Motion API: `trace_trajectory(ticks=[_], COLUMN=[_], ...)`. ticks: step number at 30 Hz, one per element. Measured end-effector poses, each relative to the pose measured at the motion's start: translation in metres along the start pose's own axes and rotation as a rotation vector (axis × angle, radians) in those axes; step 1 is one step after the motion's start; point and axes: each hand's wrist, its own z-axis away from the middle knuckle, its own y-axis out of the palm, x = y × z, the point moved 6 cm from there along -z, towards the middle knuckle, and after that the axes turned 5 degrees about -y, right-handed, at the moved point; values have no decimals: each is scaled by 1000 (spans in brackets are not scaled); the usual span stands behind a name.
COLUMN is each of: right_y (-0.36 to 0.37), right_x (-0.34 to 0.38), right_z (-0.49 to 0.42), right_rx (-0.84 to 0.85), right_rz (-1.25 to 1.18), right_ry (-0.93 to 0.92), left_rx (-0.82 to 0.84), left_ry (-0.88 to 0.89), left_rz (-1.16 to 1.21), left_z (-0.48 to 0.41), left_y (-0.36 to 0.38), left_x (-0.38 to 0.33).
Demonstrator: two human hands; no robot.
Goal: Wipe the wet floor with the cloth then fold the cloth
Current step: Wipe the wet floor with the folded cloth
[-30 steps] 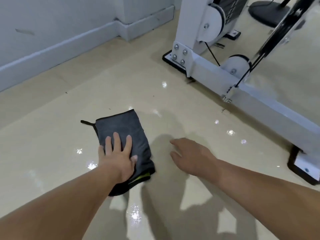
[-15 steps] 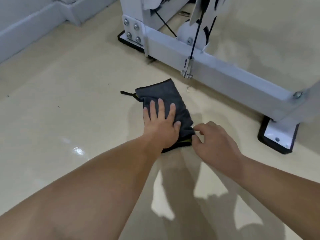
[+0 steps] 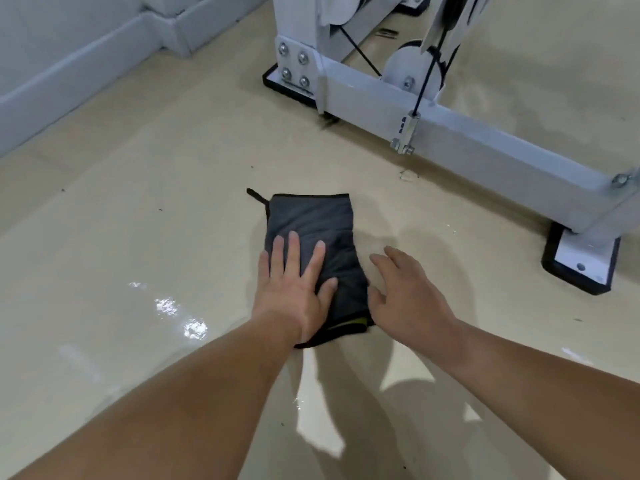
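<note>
Grey folded cloth (image 3: 311, 237) lies on the floor (image 3: 138, 237), under the flat, straight fingers of the left hand (image 3: 294, 289). Right hand (image 3: 405, 292), fingers relaxed, touches its right edge.

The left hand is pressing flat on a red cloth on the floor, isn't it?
Only the colour is wrong. In the head view the left hand presses flat on the cloth on the floor, but that cloth is dark grey, not red.
</note>
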Motion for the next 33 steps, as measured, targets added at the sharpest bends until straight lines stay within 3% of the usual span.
trace_trajectory(ticks=[6, 8, 10, 13, 15, 18, 23, 28, 33], right_y=[31, 44, 58, 74, 76, 62, 45, 42, 48], right_x=[50, 52, 49, 46, 40, 22, 3, 7, 9], right_z=[-25, -33, -39, -47, -61, -89, -118, -111, -107], right_rx=[228, 279, 274, 283, 307, 222, 199, 20, 52], right_rz=[-92, -157, -26, 214, 252, 228, 246, 310, 410], right_ry=[-168, -191, -218, -143, -100, -61, 19, -52, -121], left_rx=[90, 51, -6, -55, -51, -124, -63, 73, 180], left_ry=[102, 182, 191, 265, 200, 62, -6, -145, -196], left_rz=[96, 215, 353, 150, 36, 186, 223, 189, 203], left_z=[0, -7, -8, -8, -10, -5, 26, 50, 87], left_y=[-3, -20, -37, -42, -42, -59, -68, -53, -35], left_x=[2, 18, 34, 35, 31, 27, 20, 17, 10])
